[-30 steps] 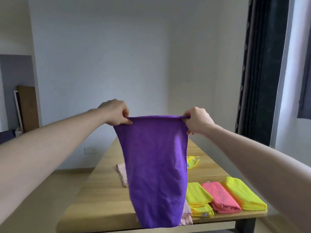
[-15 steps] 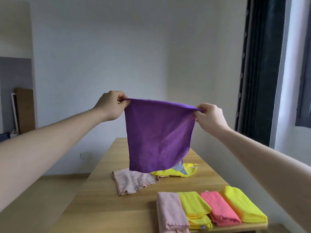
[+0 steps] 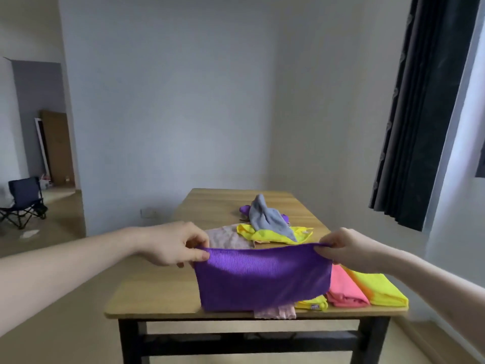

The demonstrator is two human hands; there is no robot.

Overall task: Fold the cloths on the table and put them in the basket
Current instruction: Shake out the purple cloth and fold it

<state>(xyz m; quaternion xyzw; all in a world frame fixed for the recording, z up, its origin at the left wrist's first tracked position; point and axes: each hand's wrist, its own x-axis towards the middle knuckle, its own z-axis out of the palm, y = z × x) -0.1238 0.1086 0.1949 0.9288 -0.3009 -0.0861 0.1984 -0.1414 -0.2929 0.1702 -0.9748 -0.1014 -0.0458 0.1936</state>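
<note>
The purple cloth (image 3: 262, 279) hung doubled over the near edge of the wooden table (image 3: 157, 290), its top edge stretched between our hands. Our left hand (image 3: 175, 244) pinched the left corner and our right hand (image 3: 341, 249) pinched the right. Folded pink (image 3: 343, 290) and yellow (image 3: 378, 288) cloths lay just right; an unfolded pile (image 3: 267, 224) sat farther back.

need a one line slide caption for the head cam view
Both hands, left and right, pinch the top corners of a purple cloth over folded cloths at the wooden table's near edge.
</note>
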